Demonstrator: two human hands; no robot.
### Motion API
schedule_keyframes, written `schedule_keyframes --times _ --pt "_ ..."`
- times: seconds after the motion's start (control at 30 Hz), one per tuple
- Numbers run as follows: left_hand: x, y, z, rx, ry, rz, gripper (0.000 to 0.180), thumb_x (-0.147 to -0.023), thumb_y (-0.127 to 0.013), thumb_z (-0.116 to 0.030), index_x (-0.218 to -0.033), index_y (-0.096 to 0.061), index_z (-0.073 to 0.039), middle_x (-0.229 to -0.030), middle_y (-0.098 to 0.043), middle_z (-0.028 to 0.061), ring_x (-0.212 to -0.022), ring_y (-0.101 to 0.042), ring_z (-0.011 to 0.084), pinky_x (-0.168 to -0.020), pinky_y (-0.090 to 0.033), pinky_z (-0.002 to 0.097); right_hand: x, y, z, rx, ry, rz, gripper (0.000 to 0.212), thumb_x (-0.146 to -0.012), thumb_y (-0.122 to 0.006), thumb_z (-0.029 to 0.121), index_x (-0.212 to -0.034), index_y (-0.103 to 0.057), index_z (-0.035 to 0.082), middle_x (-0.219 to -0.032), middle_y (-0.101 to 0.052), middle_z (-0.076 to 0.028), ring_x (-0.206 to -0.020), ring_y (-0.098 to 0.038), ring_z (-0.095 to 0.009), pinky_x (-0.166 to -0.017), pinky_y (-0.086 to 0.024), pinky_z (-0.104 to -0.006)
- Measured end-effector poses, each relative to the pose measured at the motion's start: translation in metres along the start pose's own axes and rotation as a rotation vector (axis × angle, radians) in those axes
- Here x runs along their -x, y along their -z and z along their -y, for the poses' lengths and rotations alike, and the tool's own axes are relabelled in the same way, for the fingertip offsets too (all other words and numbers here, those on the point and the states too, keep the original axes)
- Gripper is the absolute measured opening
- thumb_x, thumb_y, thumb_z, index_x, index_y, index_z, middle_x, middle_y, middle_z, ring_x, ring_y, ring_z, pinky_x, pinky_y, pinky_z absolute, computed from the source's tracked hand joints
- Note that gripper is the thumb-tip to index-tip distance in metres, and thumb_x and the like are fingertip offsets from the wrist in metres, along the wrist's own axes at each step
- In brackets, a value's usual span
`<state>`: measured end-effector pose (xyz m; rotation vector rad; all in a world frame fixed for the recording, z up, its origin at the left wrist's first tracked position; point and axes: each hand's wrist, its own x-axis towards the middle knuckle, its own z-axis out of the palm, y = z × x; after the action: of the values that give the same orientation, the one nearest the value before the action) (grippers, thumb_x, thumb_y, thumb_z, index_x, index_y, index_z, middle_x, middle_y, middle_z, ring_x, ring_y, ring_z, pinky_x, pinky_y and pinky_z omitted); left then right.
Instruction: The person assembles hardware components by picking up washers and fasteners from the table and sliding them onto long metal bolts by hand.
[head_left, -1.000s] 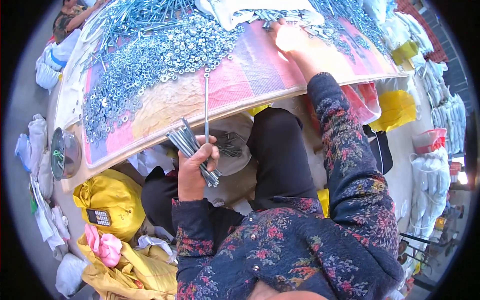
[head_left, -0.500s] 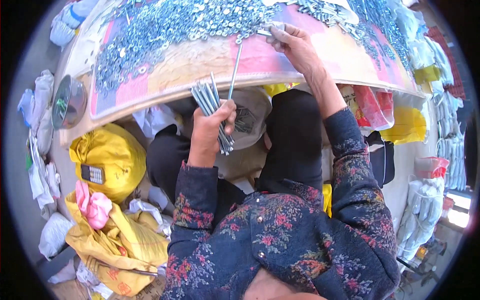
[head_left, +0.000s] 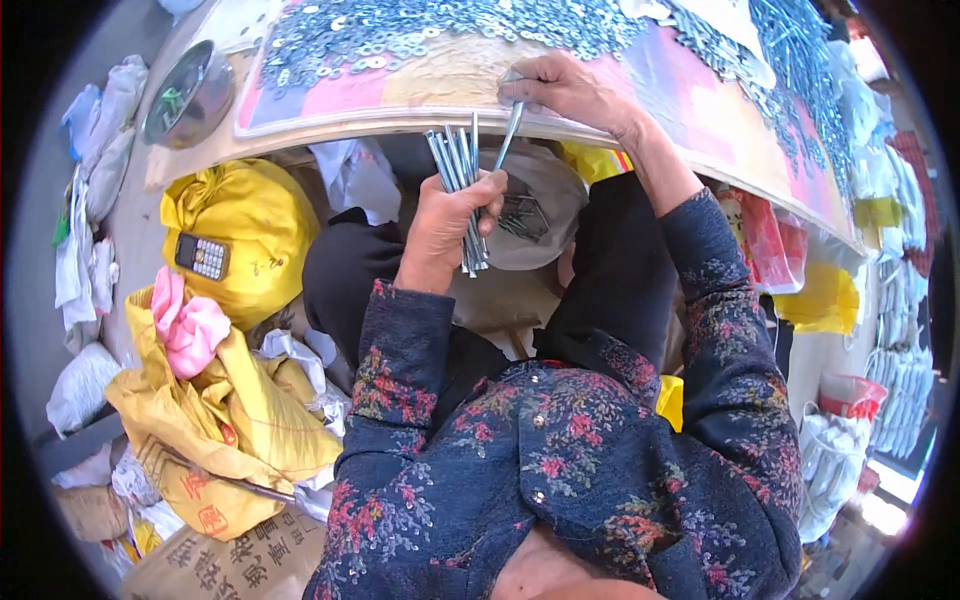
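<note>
My left hand [head_left: 452, 225] is closed around a bundle of thin metal rods [head_left: 455, 160], which stand upright and stick out above and below the fist. One single rod [head_left: 510, 135] slants apart from the bundle, its lower end at my left thumb and fingers. At its upper end is my right hand [head_left: 565, 92], fingers pinched over short silvery metal tubes that are mostly hidden. Beyond it on the table lies a broad pile of washers [head_left: 400, 38]. Between my knees, a pale bag [head_left: 560, 185] holds more metal rods [head_left: 522, 218].
The table edge [head_left: 400, 138] crosses in front of me. A clear bowl [head_left: 190, 95] stands at its left corner. Metal parts [head_left: 715, 50] lie at the far right. To the left are a yellow sack [head_left: 275, 215] with a phone [head_left: 202, 256] and a pink cloth [head_left: 190, 325].
My right hand has come nearer, from the edge of the washer pile to the single rod's top. The single rod now leans against its fingers. The view has shifted.
</note>
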<state>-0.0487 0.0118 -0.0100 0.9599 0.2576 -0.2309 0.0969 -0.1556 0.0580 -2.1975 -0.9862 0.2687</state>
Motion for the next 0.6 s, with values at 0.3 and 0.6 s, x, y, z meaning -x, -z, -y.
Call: schedule_keyframes --times 0.3,0.6 --pt "0.020 0.021 -0.031 -0.008 -0.265 -0.175 0.018 -0.085 -0.066 -0.011 -0.097 -0.062 0.001 -0.079 -0.066 0.0085 -0.055 -0.056 0.0099 -0.043 -0.039 0.0200 -0.020 -0.078 0.045 -0.839 -0.256 0.167 0.024 -0.087 -0.066 0.030 -0.089 -0.070 0.006 -0.064 -0.059 0.003 -0.054 -0.051 -0.002 -0.050 -0.038 -0.0164" --pt "0.015 0.061 -0.029 0.598 -0.151 0.047 0.016 -0.089 -0.062 -0.014 -0.098 -0.059 0.000 -0.092 -0.065 0.0166 -0.053 -0.053 0.0131 -0.050 -0.041 0.0225 -0.085 -0.045 0.057 0.294 -0.111 -0.210 0.028 -0.089 -0.054 0.025 -0.098 -0.058 -0.001 -0.094 -0.062 -0.024 -0.083 -0.063 -0.040 -0.072 -0.049 -0.0473"
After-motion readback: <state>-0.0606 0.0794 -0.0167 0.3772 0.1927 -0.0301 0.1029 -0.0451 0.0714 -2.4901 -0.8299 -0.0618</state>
